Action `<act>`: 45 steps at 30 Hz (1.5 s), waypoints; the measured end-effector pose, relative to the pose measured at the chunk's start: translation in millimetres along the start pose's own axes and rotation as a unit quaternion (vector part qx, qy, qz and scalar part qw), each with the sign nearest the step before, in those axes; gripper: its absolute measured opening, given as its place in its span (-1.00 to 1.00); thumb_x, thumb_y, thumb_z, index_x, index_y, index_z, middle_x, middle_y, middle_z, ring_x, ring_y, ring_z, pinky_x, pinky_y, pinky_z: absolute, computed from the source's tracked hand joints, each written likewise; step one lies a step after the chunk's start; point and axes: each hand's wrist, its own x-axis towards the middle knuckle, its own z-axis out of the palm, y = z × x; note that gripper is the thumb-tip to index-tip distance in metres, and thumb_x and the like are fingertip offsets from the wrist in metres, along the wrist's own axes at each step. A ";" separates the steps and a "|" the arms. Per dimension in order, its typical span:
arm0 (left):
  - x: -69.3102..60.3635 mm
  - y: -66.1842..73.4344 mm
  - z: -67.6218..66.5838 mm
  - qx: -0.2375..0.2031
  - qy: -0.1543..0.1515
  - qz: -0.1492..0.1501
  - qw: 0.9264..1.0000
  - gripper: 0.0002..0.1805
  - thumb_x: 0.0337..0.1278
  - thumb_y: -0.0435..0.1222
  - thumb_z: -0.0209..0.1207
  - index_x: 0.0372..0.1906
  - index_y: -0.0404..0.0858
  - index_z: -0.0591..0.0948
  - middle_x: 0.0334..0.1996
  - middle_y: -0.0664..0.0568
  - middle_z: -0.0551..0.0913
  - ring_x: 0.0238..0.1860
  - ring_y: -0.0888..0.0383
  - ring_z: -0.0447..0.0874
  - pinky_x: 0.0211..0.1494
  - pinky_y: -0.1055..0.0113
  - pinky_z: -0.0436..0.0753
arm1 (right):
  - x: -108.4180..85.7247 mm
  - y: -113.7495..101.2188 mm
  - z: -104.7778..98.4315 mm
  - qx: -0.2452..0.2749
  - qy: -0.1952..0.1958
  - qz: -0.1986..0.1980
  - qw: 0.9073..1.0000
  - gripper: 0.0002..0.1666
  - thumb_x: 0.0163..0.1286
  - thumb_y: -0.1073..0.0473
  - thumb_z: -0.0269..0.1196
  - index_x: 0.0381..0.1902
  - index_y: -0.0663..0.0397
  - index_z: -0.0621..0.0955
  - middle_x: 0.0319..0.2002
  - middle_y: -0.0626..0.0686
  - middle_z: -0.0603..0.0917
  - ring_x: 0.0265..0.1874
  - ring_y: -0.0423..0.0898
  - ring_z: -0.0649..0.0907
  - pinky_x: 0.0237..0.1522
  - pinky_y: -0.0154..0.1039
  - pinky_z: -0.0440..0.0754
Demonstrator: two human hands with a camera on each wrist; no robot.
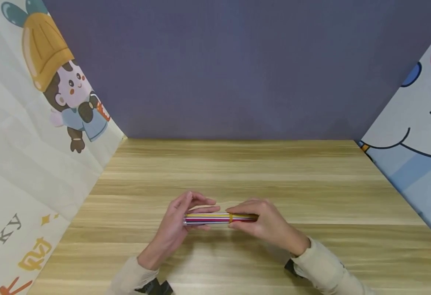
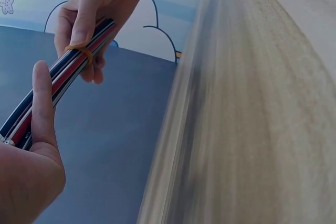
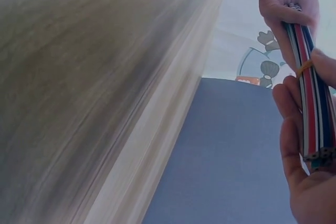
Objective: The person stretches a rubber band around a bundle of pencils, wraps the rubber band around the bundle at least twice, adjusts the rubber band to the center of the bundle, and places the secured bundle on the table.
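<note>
A bundle of striped pencils (image 1: 207,220) is held level above the table between both hands. An orange rubber band (image 1: 231,218) circles it. My left hand (image 1: 174,217) holds the left end, which sits by the palm; in the left wrist view its thumb lies straight along the pencils (image 2: 59,81). My right hand (image 1: 265,221) pinches the bundle at the band, thumb on one side and fingers on the other. Red, dark blue and white stripes show on the pencils (image 3: 311,111) in the right wrist view, with the flat ends facing the right palm.
Beneath the hands lies a wood-grain table (image 1: 237,172). A dark grey-blue panel (image 1: 215,69) stands along its back edge. Cartoon-printed sheets border it on the left (image 1: 64,164) and the right (image 1: 414,131).
</note>
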 end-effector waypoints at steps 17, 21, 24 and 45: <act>-0.4 4.7 0.9 0.003 -0.009 -0.007 1.000 -0.52 0.65 -0.13 -0.32 -0.01 -0.35 0.56 0.08 -0.30 0.64 0.12 -0.19 0.65 -0.11 -0.02 0.77 | -4.7 -3.0 -3.3 -0.090 0.003 -0.055 0.994 -0.58 0.21 0.09 0.48 0.02 0.07 0.73 -0.12 -0.11 0.77 -0.17 -0.19 0.68 -0.13 -0.39 0.67; 0.8 2.9 0.3 -0.003 -0.004 0.003 1.000 -0.51 0.66 -0.15 -0.34 -0.04 -0.34 0.58 0.03 -0.26 0.67 0.11 -0.19 0.66 -0.15 -0.01 0.78 | -2.8 -4.0 -3.1 -0.079 0.007 -0.044 0.996 -0.61 0.17 0.14 0.51 -0.02 0.05 0.75 -0.18 -0.16 0.78 -0.25 -0.25 0.66 -0.25 -0.49 0.63; 1.0 -0.8 1.2 -0.009 0.000 0.012 1.000 -0.52 0.66 -0.15 -0.33 -0.07 -0.32 0.58 -0.03 -0.21 0.70 0.08 -0.17 0.68 -0.18 0.04 0.79 | 0.7 -5.5 -1.4 -0.076 0.001 -0.032 0.997 -0.60 0.12 0.16 0.54 -0.04 0.01 0.76 -0.21 -0.21 0.78 -0.29 -0.31 0.64 -0.28 -0.46 0.63; 0.4 0.4 2.4 0.011 0.017 -0.016 1.000 -0.52 0.65 -0.10 -0.30 -0.14 -0.29 0.58 -0.12 -0.13 0.70 0.04 -0.15 0.71 -0.12 0.00 0.79 | 2.2 -9.6 2.0 -0.257 -0.028 -0.127 0.958 -0.69 0.25 0.10 0.45 -0.09 0.08 0.70 -0.28 -0.18 0.75 -0.30 -0.34 0.69 -0.11 -0.26 0.64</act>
